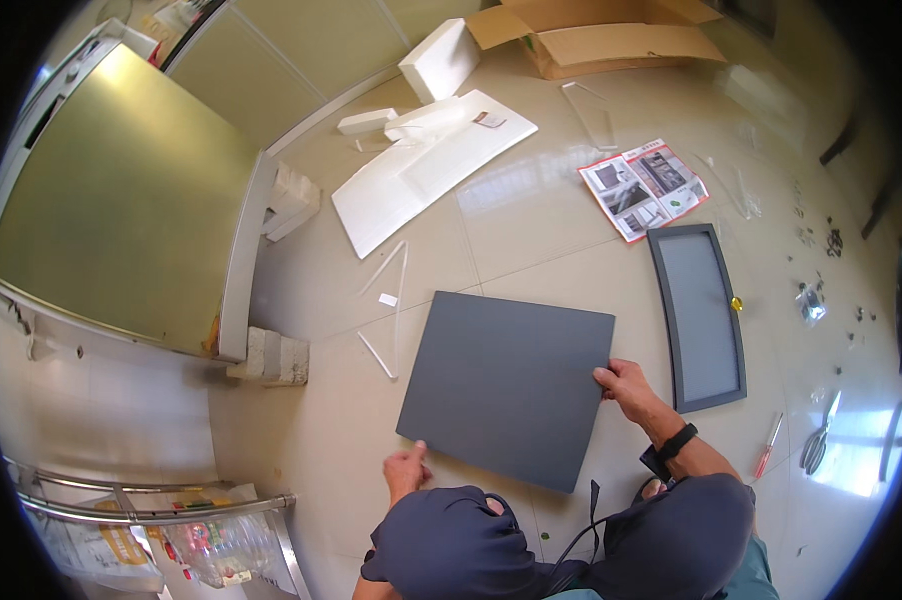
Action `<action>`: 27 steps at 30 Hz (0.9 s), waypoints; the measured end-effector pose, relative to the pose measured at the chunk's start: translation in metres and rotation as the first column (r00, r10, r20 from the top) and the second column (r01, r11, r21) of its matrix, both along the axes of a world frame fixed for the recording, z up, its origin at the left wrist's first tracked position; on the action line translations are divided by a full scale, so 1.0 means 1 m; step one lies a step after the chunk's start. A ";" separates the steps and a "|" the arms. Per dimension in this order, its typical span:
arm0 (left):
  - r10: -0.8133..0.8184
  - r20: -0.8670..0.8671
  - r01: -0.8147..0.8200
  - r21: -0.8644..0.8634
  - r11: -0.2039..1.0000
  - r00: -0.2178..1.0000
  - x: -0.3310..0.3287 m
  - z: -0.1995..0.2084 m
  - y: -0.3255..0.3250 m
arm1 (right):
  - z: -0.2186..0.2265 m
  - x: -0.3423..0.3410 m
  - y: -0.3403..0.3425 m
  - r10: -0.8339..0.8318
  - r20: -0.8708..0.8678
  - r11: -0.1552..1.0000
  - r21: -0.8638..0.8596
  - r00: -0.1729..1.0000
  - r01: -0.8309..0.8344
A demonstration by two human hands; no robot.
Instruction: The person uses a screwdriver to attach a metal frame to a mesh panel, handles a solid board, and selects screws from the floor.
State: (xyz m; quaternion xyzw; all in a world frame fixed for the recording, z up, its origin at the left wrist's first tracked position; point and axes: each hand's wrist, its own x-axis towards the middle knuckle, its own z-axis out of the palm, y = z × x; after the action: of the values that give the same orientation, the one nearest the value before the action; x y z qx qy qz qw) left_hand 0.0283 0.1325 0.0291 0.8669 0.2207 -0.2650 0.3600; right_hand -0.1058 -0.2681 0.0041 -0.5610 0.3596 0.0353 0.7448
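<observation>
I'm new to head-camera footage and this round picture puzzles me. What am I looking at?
There's no machine: these are a person's bare hands, seen by a fisheye camera on their head, looking down. Its lens bends straight edges. The right hand grips a dark grey panel by one edge; the left hand is at its near edge, fingers partly hidden. On the tiled floor lie a dark-framed panel, a printed sheet, a white foam sheet, a screwdriver and scissors.

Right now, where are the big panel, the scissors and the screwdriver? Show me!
Big panel [506,390]: head view, middle of its flat dark face.
Scissors [824,430]: head view, about where blades and handles meet.
Screwdriver [764,460]: head view, its red handle.
</observation>
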 end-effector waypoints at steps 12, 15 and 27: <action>-0.180 0.297 0.309 -0.476 0.824 0.938 0.104 -0.036 -0.033 | 0.034 -0.041 -0.006 0.038 0.235 0.991 -0.130 0.971 -0.008; -0.180 0.088 0.188 -0.719 0.669 0.980 0.104 -0.016 -0.048 | 0.054 -0.048 -0.007 0.096 0.210 0.960 -0.279 0.973 -0.034; 0.078 0.397 0.353 -0.877 0.326 0.915 0.091 0.040 -0.044 | 0.118 -0.053 -0.024 0.276 0.238 0.733 -0.678 0.931 -0.044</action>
State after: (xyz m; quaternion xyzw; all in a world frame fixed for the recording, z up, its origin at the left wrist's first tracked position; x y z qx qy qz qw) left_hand 0.1193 0.0888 0.0689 0.5491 -0.1198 -0.2052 0.8013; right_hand -0.1593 -0.2918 0.1216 -0.8154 0.1711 -0.1217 0.5395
